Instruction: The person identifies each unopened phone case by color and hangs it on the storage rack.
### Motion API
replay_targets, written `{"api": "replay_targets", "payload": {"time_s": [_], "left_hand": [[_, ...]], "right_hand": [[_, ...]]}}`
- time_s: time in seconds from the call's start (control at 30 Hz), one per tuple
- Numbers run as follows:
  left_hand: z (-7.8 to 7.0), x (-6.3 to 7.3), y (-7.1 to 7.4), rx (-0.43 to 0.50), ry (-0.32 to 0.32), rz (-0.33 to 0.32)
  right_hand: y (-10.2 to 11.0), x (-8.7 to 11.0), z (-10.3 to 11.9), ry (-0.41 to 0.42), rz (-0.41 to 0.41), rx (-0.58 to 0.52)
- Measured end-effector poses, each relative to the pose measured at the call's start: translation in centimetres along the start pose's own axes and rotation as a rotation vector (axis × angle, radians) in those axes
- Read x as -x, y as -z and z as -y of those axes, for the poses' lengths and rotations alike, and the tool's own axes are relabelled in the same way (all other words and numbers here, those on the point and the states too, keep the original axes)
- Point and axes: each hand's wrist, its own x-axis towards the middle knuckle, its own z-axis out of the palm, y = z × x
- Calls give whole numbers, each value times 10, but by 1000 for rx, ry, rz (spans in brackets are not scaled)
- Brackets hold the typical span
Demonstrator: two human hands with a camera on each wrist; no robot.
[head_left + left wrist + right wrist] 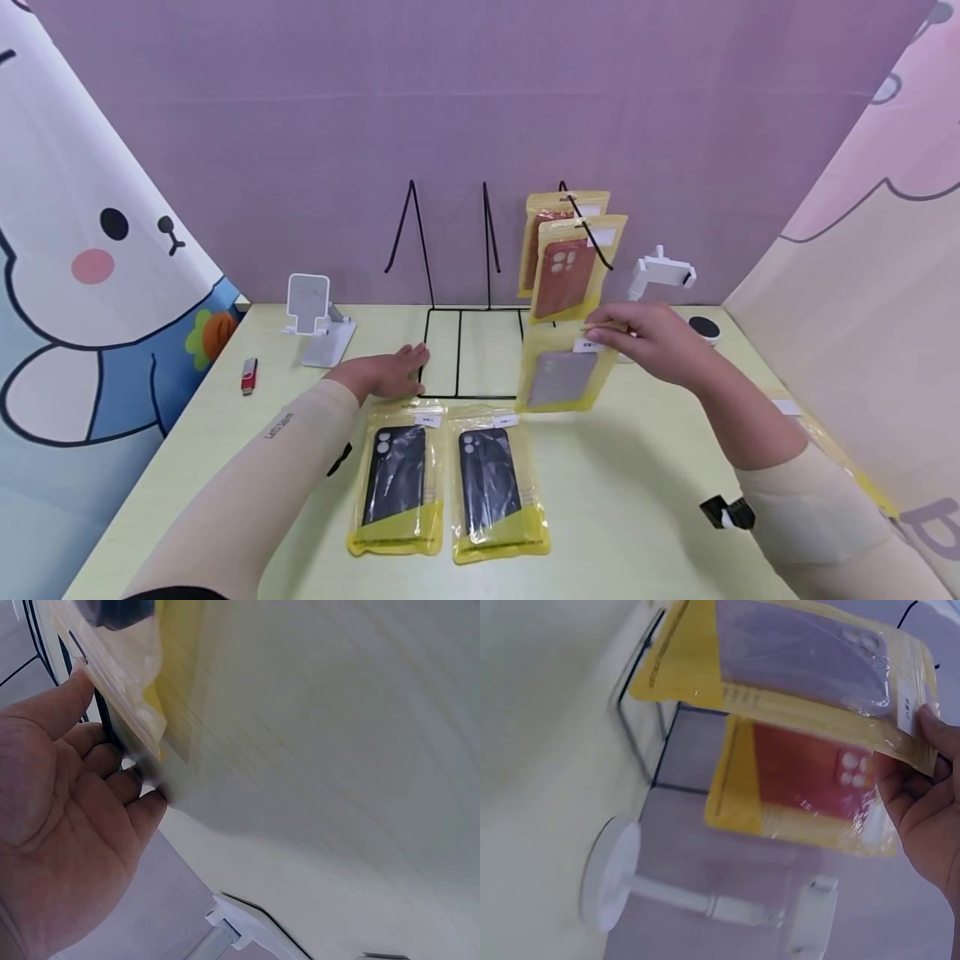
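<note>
My right hand [654,340] pinches the top edge of a clear-and-yellow pouch holding a lavender-grey phone case [564,379]. This pouch hangs in the air before the black wire display rack [458,354]. Behind it, two pouches with reddish phone cases [566,275] hang on the rack's right hook. My left hand [386,372] rests at the left side of the rack's base, touching the wire with fingers extended and slightly bent. Two pouches with black phone cases [396,475] lie side by side on the table in front of the rack.
Left of the rack are a white phone stand [309,308] and a red USB stick [249,377]. A white phone holder [660,272] on a round base stands to the right. Another yellow pouch [847,458] lies at the right edge, partly behind my forearm. A purple backdrop [300,125] rises behind.
</note>
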Motion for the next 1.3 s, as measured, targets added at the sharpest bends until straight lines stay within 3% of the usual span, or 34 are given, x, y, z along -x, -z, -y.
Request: {"api": "replay_targets", "payload": {"time_s": [0.47,0.67,0.93,1.3], "left_hand": [[4,-5,-1,-3,-14,-5],[5,-7,-2,-11,-11,-10],[4,-7,-3,-8,-9,-6],[4,-7,-3,-5,-7,-3]], "right_hand": [[-5,-39,51,69,-88,-123],[-6,-54,66,9,-117,-135],[-9,-71,69,-65,-110,-165],[-13,-86,65,-50,-123,-123]]}}
